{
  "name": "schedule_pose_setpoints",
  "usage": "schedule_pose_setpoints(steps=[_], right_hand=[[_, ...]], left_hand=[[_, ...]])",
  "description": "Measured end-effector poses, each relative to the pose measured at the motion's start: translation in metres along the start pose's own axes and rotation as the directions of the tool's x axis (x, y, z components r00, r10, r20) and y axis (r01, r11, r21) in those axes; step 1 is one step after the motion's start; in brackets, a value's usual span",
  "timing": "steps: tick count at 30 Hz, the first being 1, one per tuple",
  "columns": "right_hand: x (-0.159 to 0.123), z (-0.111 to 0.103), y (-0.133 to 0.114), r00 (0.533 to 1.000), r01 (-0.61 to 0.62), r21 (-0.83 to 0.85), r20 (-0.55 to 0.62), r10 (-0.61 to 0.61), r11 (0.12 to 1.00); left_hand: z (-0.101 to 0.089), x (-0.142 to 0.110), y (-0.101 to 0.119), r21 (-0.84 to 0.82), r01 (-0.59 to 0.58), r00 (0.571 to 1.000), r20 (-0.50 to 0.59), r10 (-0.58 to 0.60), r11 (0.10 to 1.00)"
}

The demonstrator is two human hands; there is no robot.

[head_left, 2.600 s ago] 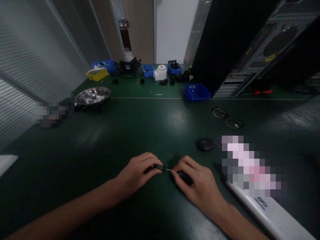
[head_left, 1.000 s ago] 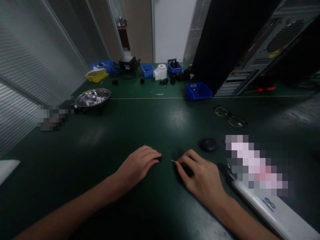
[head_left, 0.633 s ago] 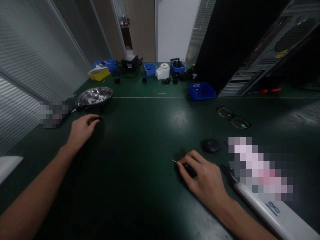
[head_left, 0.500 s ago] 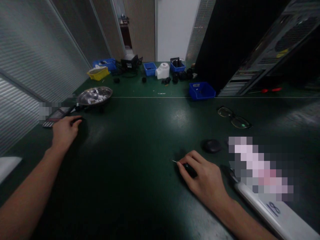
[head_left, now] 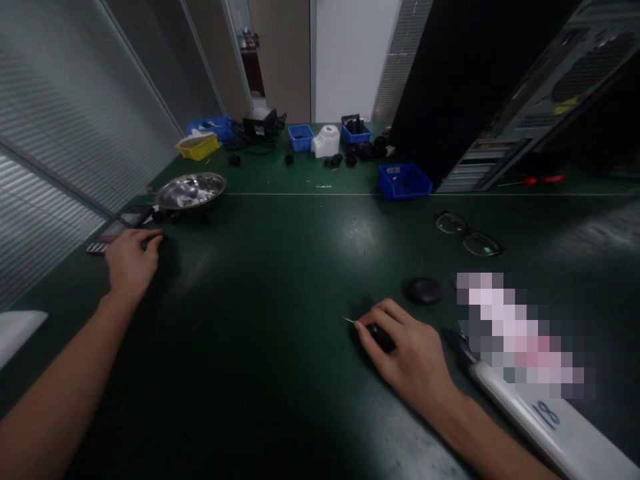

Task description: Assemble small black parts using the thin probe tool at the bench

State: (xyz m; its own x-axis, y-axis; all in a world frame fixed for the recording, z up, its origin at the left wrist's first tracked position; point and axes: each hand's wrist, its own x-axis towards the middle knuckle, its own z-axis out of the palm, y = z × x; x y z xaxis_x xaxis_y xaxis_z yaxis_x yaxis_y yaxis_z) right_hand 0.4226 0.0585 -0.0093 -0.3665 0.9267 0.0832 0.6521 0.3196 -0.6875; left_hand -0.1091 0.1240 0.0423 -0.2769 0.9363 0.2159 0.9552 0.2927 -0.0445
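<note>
One screwdriver (head_left: 382, 337) in right hand (head_left: 409, 347)

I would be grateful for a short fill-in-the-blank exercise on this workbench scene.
The right hand grips a tool with a ____ handle.
The metal bowl is nearer the ____ hand.
The vented housing between two blue bins is ____.
The lenses near the dark blue bin belong to ____.

Missing words: black; left; white; glasses.

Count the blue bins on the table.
4: the far-left blue bin, behind the yellow bin; the middle blue bin, left of the white housing; the back-right blue bin, right of that housing; the nearest blue bin, beside the computer case. Others may be hidden.
</note>
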Motion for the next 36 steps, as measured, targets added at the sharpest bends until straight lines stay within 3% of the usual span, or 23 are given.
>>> schedule_pose_setpoints(steps=[21, 36], right_hand=[[0.0011, -0.0015, -0.0021, 1.0, -0.006, 0.025, -0.006, 0.006, 1.0], [0.0009, -0.0012, -0.0011, 1.0, -0.014, 0.026, 0.003, 0.014, 1.0]], left_hand=[[0.0, -0.0016, 0.0017, 0.034, 0.062, 0.996, -0.06, -0.06, 0.997], [-0.0045, -0.005, -0.0034, 0.021, 0.158, 0.987, -0.011, -0.158, 0.987]])
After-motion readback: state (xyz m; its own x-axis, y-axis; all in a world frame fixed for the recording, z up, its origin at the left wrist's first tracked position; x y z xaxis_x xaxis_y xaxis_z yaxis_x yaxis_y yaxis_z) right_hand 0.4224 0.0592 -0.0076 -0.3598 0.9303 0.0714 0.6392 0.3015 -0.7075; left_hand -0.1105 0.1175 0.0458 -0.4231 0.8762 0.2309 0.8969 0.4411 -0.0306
